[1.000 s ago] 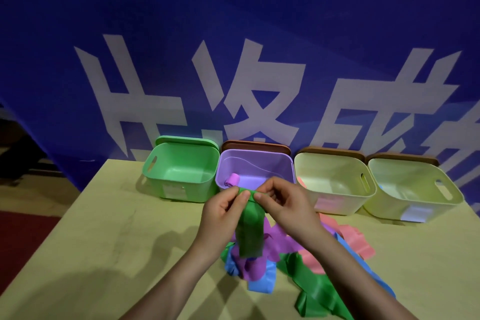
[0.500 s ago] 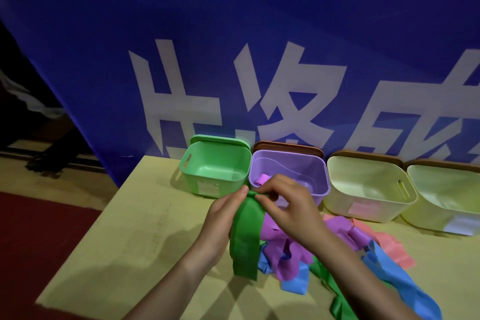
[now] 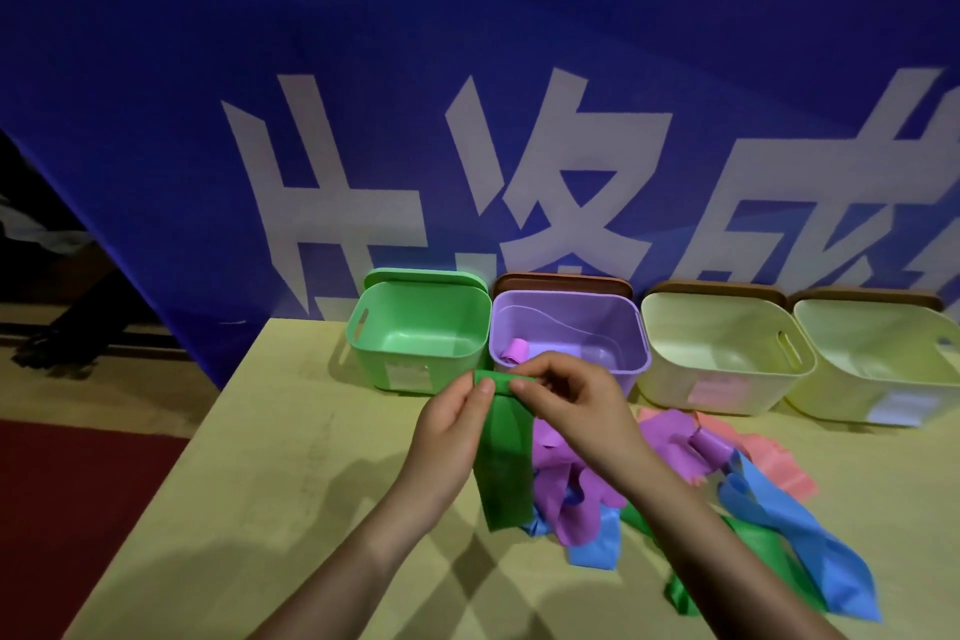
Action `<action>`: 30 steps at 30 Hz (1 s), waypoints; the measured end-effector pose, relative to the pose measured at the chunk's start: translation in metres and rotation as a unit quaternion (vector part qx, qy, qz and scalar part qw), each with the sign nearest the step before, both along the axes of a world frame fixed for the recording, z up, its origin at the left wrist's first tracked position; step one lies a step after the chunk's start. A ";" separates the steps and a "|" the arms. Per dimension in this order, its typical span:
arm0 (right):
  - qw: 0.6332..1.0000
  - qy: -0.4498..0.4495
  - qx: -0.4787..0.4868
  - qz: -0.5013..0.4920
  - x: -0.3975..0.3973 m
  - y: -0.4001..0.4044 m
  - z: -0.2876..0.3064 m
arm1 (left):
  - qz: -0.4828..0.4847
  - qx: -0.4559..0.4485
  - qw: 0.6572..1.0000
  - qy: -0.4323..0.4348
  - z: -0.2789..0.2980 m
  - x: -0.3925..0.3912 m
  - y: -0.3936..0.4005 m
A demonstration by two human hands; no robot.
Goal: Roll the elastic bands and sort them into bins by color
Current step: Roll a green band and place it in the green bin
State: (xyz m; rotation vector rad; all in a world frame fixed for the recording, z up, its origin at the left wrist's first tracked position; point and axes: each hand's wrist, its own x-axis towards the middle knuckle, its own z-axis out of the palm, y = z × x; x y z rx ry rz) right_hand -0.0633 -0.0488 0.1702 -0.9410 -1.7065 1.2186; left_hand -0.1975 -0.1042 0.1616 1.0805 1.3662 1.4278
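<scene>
Blue banner hanging behind, both hands, left hand (image 3: 457, 418) and right hand (image 3: 571, 392), are pinching the green band's (image 3: 505, 463) top edge above the worktop (image 3: 291, 457), its tail now hanging shorter than a second ago; rolling is progressing, with the green bin (image 3: 421, 327) waiting just beyond.

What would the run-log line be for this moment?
step: rolling green band | hands: left, right both pinch its top edge | green bin: empty | purple bin: one roll
</scene>
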 end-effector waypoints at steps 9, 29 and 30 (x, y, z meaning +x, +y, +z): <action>0.999 -0.016 0.027 -0.030 0.029 0.006 0.001 | -0.032 0.061 0.995 0.079 0.001 0.031 0.018; 0.988 -0.024 0.117 -0.095 0.085 0.068 -0.001 | -0.070 -0.106 0.969 -0.214 -0.007 0.077 0.095; 0.979 -0.064 0.165 -0.100 0.087 0.069 -0.005 | -0.073 -0.113 0.966 -0.220 -0.010 0.076 0.096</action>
